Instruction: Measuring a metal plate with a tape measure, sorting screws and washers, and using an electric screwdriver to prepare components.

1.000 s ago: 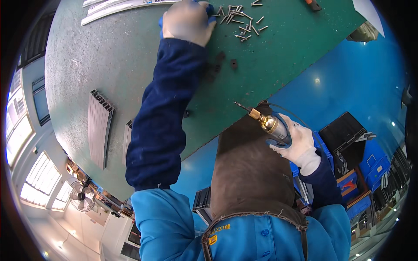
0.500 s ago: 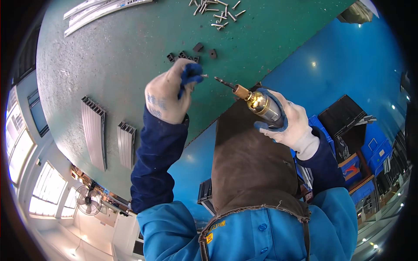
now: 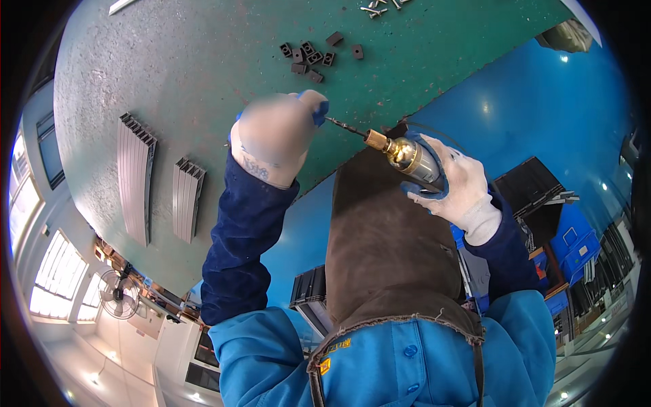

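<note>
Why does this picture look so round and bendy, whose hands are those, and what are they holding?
There's no robot here. You see a person's left hand and right hand in white-and-blue gloves. The camera sits on that person's head, looking down through a very wide lens, which bends straight edges.

The right hand holds a gold-and-silver, rounded power tool with a thin dark bit. The bit's tip is beside the left hand; I can't tell whether that hand holds anything.

On the green tabletop lie small black rectangular blocks, shiny silver screws and two bundles of grey ridged strips.
</note>
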`<state>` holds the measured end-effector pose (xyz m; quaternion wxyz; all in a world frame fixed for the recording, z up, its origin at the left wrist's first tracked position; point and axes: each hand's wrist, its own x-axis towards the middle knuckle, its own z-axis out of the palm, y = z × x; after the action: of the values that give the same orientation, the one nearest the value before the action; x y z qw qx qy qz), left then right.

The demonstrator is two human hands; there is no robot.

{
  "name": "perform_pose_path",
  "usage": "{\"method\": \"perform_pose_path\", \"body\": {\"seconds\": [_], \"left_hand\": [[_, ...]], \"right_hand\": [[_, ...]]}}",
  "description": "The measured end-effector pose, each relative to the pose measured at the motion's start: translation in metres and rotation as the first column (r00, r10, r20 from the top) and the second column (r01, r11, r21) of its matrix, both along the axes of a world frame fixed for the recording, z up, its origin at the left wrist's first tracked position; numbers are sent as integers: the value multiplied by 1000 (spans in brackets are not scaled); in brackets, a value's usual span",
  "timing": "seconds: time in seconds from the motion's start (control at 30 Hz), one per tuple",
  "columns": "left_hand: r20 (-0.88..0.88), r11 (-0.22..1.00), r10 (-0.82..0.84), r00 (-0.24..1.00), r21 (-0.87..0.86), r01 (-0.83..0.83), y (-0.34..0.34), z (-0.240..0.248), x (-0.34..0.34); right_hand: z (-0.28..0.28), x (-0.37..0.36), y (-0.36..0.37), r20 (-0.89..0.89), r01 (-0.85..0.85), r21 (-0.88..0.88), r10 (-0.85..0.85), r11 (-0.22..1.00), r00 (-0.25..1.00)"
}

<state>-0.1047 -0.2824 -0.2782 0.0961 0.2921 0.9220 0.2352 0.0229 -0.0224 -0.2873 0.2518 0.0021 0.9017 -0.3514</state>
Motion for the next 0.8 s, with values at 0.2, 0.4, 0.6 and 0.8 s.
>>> {"method": "perform_pose_path", "body": {"seconds": [0.2, 0.4, 0.6, 0.8], "left_hand": [[-92, 920, -221, 971, -351, 176, 4, 3, 9], [-178, 929, -277, 944, -302, 216, 8, 2, 14], [27, 980, -200, 979, -8, 200, -5, -6, 16], [69, 973, -191, 979, -116, 198, -7, -7, 21]], "right_hand": [[2, 9, 1, 46, -49, 2, 49, 999, 998], [-2, 20, 6, 417, 160, -365, 7, 917, 909], [5, 28, -5, 164, -8, -87, 22, 996, 986], [7, 21, -12, 28, -124, 275, 121, 954, 992]]}}
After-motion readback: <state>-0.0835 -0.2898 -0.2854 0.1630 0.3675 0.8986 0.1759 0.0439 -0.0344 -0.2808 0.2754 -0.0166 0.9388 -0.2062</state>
